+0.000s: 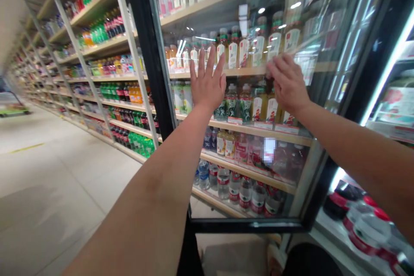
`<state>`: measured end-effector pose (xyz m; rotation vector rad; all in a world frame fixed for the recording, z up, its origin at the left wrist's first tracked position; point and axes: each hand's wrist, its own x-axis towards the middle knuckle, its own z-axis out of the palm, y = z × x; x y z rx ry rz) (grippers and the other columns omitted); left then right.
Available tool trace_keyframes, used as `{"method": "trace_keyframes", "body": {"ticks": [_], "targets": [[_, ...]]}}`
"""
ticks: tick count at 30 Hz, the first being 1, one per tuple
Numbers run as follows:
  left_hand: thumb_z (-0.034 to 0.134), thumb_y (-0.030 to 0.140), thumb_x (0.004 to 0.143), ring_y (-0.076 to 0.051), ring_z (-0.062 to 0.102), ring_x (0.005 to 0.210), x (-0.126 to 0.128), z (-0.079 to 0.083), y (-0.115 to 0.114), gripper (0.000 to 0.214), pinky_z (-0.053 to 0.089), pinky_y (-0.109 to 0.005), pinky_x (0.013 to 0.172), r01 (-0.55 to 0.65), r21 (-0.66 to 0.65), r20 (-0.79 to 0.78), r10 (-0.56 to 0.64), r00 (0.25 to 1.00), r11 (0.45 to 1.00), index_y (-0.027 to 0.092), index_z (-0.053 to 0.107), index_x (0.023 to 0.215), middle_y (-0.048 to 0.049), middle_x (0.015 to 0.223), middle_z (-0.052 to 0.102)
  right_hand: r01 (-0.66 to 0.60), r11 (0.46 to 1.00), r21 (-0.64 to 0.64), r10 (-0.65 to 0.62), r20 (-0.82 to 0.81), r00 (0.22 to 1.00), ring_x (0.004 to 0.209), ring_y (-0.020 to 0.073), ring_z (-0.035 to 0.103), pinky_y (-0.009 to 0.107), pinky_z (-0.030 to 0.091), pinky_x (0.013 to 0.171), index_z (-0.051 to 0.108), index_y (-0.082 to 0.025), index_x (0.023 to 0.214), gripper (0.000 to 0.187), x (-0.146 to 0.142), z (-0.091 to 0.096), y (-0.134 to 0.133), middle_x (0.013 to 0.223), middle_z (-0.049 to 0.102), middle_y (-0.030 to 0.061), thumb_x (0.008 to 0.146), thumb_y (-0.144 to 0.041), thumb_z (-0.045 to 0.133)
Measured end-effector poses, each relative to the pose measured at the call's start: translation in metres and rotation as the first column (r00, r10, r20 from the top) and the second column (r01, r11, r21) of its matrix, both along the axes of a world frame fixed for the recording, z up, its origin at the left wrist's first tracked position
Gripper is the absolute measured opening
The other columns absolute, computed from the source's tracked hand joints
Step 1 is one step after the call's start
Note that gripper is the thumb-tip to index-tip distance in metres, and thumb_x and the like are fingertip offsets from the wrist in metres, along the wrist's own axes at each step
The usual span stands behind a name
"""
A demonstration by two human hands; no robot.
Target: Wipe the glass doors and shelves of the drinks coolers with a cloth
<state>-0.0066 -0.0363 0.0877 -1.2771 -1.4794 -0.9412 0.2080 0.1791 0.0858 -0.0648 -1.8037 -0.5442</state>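
Note:
A glass cooler door (246,168) with a black frame swings out in front of me. My left hand (207,82) is pressed flat on the glass, fingers spread and pointing up. My right hand (286,82) lies on the same pane a little to the right, fingers stretched out and turned left. Neither hand holds anything. Behind the glass stand rows of drink bottles (255,47) on wooden shelves, with water bottles (226,181) on the lowest row.
The open cooler (388,108) shows at the right, lit by a white strip, with red-capped containers (359,220) low down. A long aisle of shelves with soft drinks (126,95) runs off to the left. The pale tiled floor (54,181) spreads at the lower left.

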Motion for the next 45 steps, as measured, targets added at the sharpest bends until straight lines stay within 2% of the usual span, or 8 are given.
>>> {"method": "trace_keyframes", "body": {"ticks": [2,7,13,18,24,30,35,45], "targets": [[0.049,0.024,0.1,-0.026,0.01,0.164,0.0,0.0,-0.001,0.063,-0.003,-0.055,0.136,-0.015,-0.004,-0.009,0.015,1.0,1.0,0.028,0.043,0.163,0.0041,0.173,0.026,-0.037,0.999,0.008,0.036,0.073,0.997,0.156,0.0291,0.035,0.058,0.03,0.13,0.051,-0.027,0.155,0.053,-0.009,0.006,-0.011,0.161,0.048,0.0022,0.105,-0.025,0.035],[0.05,0.024,0.101,-0.025,0.011,0.164,0.001,-0.001,-0.002,0.062,0.0,-0.053,0.137,-0.022,0.0,-0.014,0.022,1.0,1.0,0.03,0.044,0.162,0.0045,0.172,0.027,-0.084,0.977,-0.194,0.021,-0.306,0.952,0.158,0.0328,0.027,0.065,0.019,0.132,0.047,-0.023,0.157,0.053,-0.028,0.023,-0.018,0.166,0.04,0.0067,0.106,-0.025,0.031],[0.048,0.024,0.102,-0.026,0.01,0.164,-0.001,-0.002,-0.002,0.061,-0.001,-0.053,0.137,-0.005,0.003,-0.038,0.005,0.999,1.0,0.026,0.044,0.162,0.0023,0.173,0.026,-0.072,0.997,0.005,0.069,0.193,0.979,0.157,0.0262,0.034,0.058,0.031,0.13,0.053,-0.031,0.152,0.05,-0.053,0.004,-0.054,0.159,0.051,-0.001,0.105,-0.024,0.036],[0.05,0.022,0.101,-0.024,0.007,0.164,-0.001,-0.002,-0.002,0.063,-0.002,-0.054,0.137,0.015,-0.003,-0.009,-0.015,1.0,1.0,0.031,0.044,0.162,0.0069,0.172,0.028,-0.046,0.987,-0.152,0.017,-0.186,0.982,0.158,0.0318,0.029,0.06,0.025,0.132,0.053,-0.017,0.153,0.055,-0.054,0.024,-0.053,0.163,0.045,0.0105,0.101,-0.017,0.037],[0.048,0.023,0.102,-0.025,0.009,0.164,0.001,-0.002,-0.003,0.062,0.001,-0.055,0.137,-0.018,-0.013,-0.024,0.018,1.0,1.0,0.029,0.041,0.164,0.0053,0.173,0.025,-0.046,0.999,0.009,0.044,0.109,0.993,0.156,0.0258,0.036,0.054,0.033,0.13,0.059,-0.024,0.146,0.048,-0.064,0.016,-0.067,0.158,0.053,0.0022,0.107,-0.025,0.033],[0.047,0.021,0.101,-0.026,0.007,0.164,0.0,-0.002,-0.003,0.062,0.0,-0.055,0.137,0.031,-0.002,-0.007,-0.031,0.999,1.0,0.031,0.044,0.162,0.0061,0.173,0.026,-0.065,0.982,-0.177,0.041,-0.138,0.99,0.159,0.026,0.026,0.056,0.019,0.136,0.051,-0.035,0.152,0.049,-0.081,0.044,-0.058,0.165,0.042,-0.0064,0.107,-0.038,0.031],[0.039,0.02,0.102,-0.023,0.007,0.164,-0.005,-0.003,0.0,0.062,-0.003,-0.051,0.137,0.049,-0.002,-0.009,-0.049,0.999,0.999,0.026,0.04,0.164,0.0039,0.174,0.024,-0.049,0.999,-0.007,0.049,0.121,0.991,0.159,0.0271,0.029,0.062,0.026,0.131,0.054,-0.025,0.15,0.05,-0.09,0.034,-0.075,0.163,0.047,-0.0015,0.109,-0.032,0.027],[0.035,0.017,0.101,-0.021,0.005,0.164,-0.003,-0.006,0.004,0.065,-0.002,-0.046,0.137,-0.015,0.075,0.079,0.01,0.997,0.997,0.016,0.034,0.166,-0.0013,0.174,0.024,0.01,1.0,-0.023,-0.006,0.165,0.986,0.159,0.0266,0.03,0.057,0.028,0.132,0.055,-0.024,0.149,0.046,-0.103,0.053,-0.101,0.163,0.046,-0.0018,0.107,-0.025,0.036]]}}
